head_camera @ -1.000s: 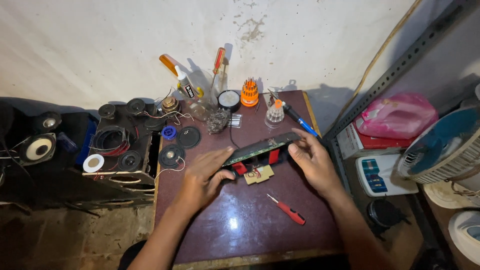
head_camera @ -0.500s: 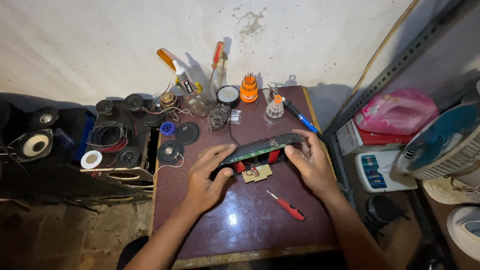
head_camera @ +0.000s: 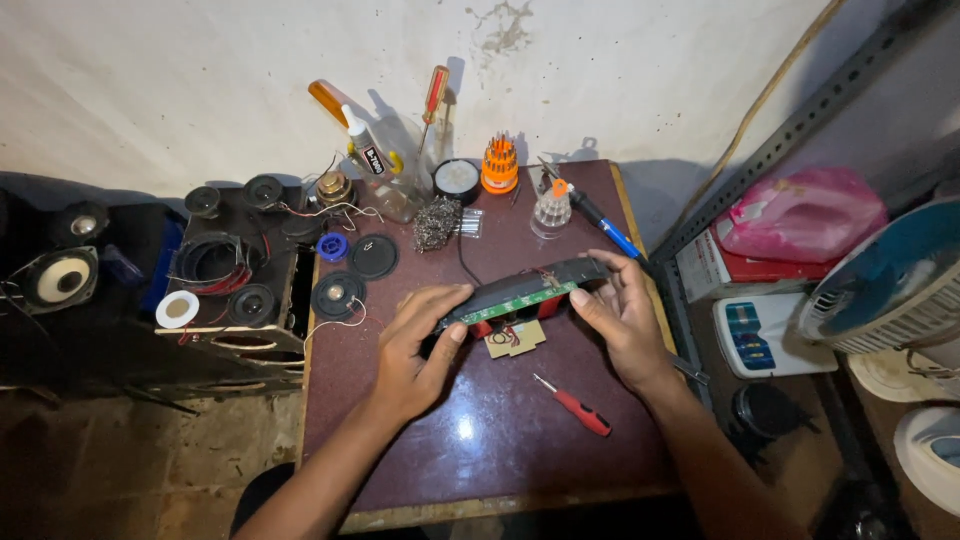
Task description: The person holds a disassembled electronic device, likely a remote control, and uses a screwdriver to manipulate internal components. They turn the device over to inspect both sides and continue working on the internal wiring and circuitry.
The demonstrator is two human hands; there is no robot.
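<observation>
Speaker housing, long and black with its green circuit board showing, is gripped at both ends: left hand and right hand clamp it, red screwdriver just below the right hand.

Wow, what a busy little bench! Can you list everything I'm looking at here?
Opened gadget with circuit board: one, black and green, held above the table middle.
Table: one, dark maroon.
Small screwdriver: one, red handle, lying near the right hand.
Bit set: one, orange, at the back.
Glue bottle: one, clear, back left.
Wire wool: one clump, grey.
Loose speakers: several, black, left side.
Fan: one, white and blue, far right.
Bag: one, pink, on the shelf.
Left hand: gripping the gadget's left end.
Right hand: gripping its right end.
</observation>
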